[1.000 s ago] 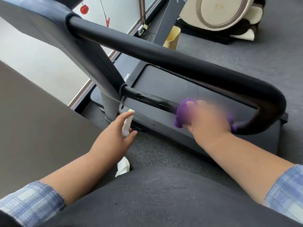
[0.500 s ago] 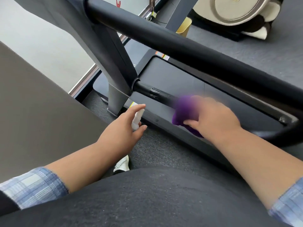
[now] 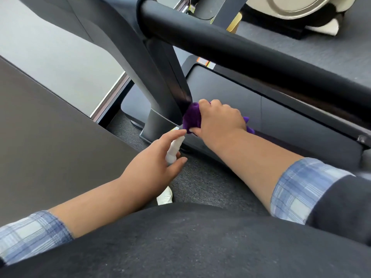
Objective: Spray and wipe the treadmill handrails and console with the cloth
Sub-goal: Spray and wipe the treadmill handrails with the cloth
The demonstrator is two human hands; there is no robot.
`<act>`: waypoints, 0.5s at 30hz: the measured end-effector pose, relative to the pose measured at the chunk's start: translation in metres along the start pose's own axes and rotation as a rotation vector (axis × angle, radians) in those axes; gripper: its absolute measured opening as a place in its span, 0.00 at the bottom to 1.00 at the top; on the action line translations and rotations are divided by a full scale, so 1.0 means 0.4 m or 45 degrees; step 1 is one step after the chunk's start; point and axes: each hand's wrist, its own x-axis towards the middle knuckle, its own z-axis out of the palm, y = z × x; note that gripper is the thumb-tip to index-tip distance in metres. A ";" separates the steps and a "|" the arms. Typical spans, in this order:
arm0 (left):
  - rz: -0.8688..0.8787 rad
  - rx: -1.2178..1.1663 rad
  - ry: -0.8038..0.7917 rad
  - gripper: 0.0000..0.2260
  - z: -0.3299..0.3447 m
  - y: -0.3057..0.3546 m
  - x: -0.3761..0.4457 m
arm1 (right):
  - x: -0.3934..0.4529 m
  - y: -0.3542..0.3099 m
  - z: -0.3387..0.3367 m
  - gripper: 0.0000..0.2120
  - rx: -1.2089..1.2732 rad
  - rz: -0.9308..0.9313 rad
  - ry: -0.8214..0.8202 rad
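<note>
Cloth [image 3: 190, 119] is bunched in right hand [image 3: 217, 121], fingers curled round it, pressed where lower handrail meets the upright [image 3: 160, 77]. Soft, light, likely conforms to tube; best wrapped round. Left hand [image 3: 154, 163] grips white spray bottle [image 3: 174, 149], idle.

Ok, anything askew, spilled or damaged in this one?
Nothing stands out. The right hand grips the purple cloth around the lower bar where it meets the upright post; the left hand holds the white spray bottle. No spills visible.
</note>
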 end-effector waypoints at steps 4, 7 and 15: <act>0.086 -0.041 -0.117 0.28 -0.021 -0.013 0.040 | -0.024 0.038 -0.007 0.32 0.073 0.012 -0.044; 0.149 -0.045 -0.207 0.27 -0.035 -0.037 0.079 | -0.073 0.091 -0.026 0.33 0.102 0.085 -0.088; 0.278 0.024 -0.432 0.29 -0.083 -0.122 0.150 | -0.040 0.010 -0.030 0.30 -0.240 0.258 -0.102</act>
